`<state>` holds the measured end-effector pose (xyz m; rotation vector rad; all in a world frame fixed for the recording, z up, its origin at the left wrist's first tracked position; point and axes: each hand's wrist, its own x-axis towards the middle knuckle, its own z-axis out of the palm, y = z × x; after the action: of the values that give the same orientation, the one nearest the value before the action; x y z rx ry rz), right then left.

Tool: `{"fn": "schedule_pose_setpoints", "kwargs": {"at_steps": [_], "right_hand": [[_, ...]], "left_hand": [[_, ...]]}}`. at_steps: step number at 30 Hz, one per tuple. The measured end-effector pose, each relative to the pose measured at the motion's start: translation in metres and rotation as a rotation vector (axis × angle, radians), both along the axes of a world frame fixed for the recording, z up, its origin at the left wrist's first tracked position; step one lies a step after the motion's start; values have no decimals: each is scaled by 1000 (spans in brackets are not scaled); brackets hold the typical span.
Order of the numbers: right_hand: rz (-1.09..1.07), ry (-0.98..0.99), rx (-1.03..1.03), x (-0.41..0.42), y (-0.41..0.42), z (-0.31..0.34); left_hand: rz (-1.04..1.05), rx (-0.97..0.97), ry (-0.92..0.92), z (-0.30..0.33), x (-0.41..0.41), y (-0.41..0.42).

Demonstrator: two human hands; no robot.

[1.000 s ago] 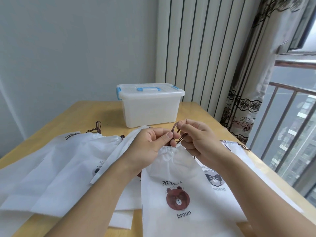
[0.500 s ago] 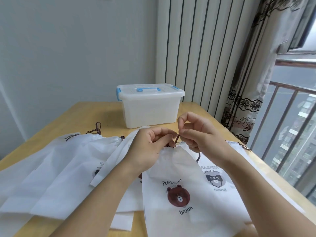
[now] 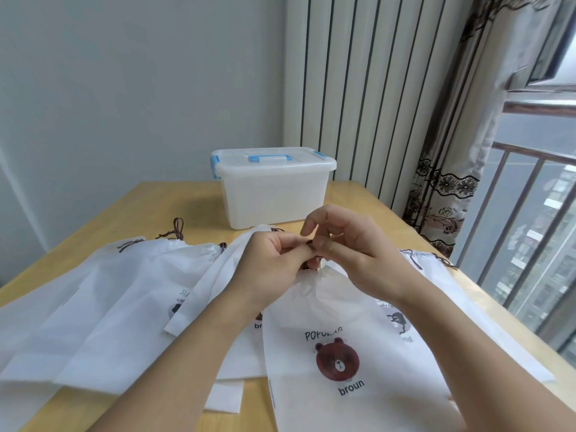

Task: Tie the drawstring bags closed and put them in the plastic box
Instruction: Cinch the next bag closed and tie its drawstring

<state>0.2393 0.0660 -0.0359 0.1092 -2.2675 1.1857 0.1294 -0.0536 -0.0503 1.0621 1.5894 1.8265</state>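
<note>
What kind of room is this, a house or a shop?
Probably a room in a home, high up in a flat. A patterned curtain hangs by a window with railings, tall buildings show outside, and a small wooden table holds a plastic box.

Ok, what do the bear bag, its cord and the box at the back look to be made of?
Bear bag: probably thin non-woven fabric, matte white, slightly see-through, soft creases at the gathered neck.
Cord: dark brown, likely braided string; mostly hidden by the hands.
Box: translucent frosted plastic, smooth, with a blue handle and clips, apparently plastic too.
</note>
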Motion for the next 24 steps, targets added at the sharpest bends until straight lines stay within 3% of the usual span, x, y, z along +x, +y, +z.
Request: {"fn": "schedule_pose_setpoints", "kwargs": {"at_steps": [7,13,24], "right_hand": [[-122,37,-170,-3,10,-1],[-206,22,-350,-5,12,0],[-237,-61,-389,-9,11,-8]], "left_hand": [[123,129,-102,1,-3,4],[125,131,-187,1,-5,4],[102,124,-185,-5,-4,8]]}}
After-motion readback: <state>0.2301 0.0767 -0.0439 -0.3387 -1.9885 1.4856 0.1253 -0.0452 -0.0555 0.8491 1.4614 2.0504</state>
